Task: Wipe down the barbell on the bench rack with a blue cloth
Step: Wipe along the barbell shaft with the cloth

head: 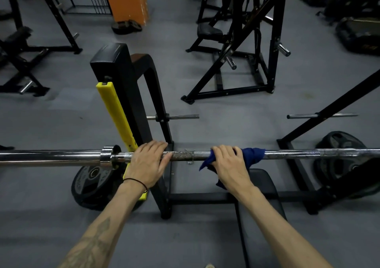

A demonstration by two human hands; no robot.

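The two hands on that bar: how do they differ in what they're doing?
The right hand grips the blue cloth wrapped round the barbell; the left hand touches bare metal, holding nothing. The right hand's fingers curl over the bar; the left hand's lie fairly straight across it. The left wrist wears a black band; the right wrist is bare. Both rest on the barbell.

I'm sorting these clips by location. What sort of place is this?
Almost certainly a gym's free-weight area. A chrome barbell lies across a bench rack, weight plates lean on the grey floor, and black plate-loaded machines stand behind. The hands are on the bar, the right gripping a blue cloth.
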